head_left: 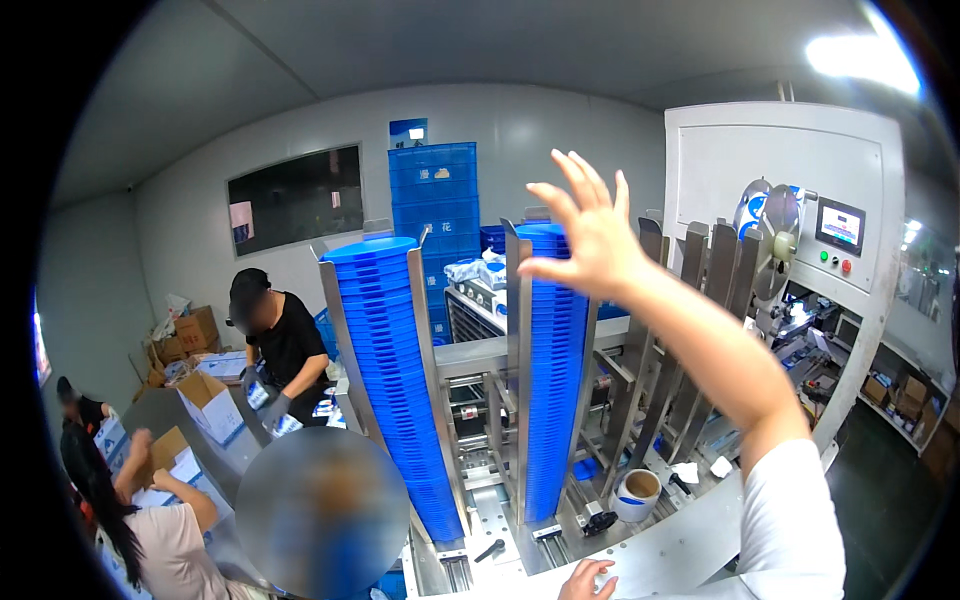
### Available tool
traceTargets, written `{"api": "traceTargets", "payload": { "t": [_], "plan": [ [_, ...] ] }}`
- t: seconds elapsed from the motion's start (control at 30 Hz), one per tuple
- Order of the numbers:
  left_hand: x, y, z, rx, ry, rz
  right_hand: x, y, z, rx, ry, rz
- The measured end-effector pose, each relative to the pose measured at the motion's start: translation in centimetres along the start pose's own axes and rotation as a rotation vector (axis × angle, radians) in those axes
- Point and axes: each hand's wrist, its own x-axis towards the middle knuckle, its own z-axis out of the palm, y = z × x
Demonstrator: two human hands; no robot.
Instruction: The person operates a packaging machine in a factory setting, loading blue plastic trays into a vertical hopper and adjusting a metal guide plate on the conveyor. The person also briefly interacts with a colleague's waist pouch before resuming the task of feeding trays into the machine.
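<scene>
My right hand point(590, 230) is raised, fingers spread and holding nothing, in front of the top of a tall stack of round blue plastic lids point(555, 400). Whether it touches the stack cannot be made out. A second stack of blue lids point(385, 350) stands to the left, leaning a little in the view. Upright metal guide rails point(519, 380) hold both stacks on a steel machine. Low at the bottom edge, my left hand point(588, 580) rests by the machine's front ledge point(680, 565), partly cut off, its fingers loosely bent with nothing seen in them.
Right of the stacks are bare metal rails point(690, 340), a label roll point(636, 492) and a white cabinet with a control screen point(841, 225). Blue crates point(435, 190) rise behind. At left, a person in black point(295, 340) and others work among cartons point(210, 405). A blurred patch covers the lower left.
</scene>
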Motion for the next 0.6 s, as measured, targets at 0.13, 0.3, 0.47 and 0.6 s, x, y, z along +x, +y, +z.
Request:
{"api": "traceTargets", "payload": {
  "t": [0.13, 0.3, 0.47, 0.6],
  "plan": [
    [0.3, -2.5, 0.8, -0.065, -0.002, 0.040, -6.7, -5.2, 5.7, 0.094, 0.143, 0.116],
    [0.0, -4.2, 1.5, -0.053, 0.055, 0.109, -18.1, -12.8, 12.2, 0.240, -0.018, 0.206],
    [0.5, -4.9, -0.4, 0.019, 0.070, 0.209, -32.9, -15.5, 12.0, 0.425, -0.657, -0.095],
    [0.1, -5.3, -0.6, -0.016, 0.077, 0.062, -41.9, -10.3, 8.1, 0.642, -0.364, -0.079]
  ]
}}
